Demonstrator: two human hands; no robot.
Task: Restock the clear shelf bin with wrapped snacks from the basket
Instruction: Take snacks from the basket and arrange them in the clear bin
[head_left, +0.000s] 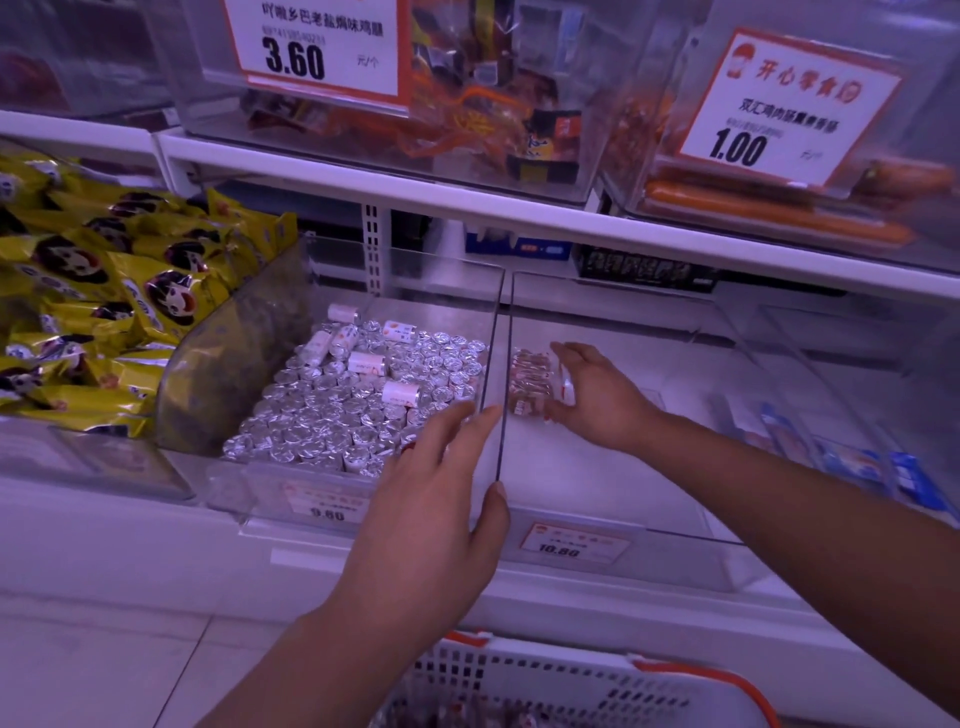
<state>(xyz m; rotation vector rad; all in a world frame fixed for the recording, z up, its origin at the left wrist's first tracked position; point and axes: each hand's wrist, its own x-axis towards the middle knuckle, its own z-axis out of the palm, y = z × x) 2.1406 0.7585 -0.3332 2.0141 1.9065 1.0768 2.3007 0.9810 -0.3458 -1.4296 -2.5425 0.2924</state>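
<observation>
A clear shelf bin with a 10.80 price tag sits on the lower shelf, its floor mostly bare. Inside it at the left wall lies a small stack of wrapped snacks in red and white wrappers. My right hand reaches into the bin and grips that stack from the right side. My left hand rests on the thin clear wall between this bin and the one to its left, fingers straight, thumb on the right side of the wall. The white basket with orange handles stands below at the bottom edge.
The bin on the left is full of silver foil rolls. Yellow snack bags pile up at far left. Blue packets lie in the bin at right. An upper shelf with bins and price signs overhangs.
</observation>
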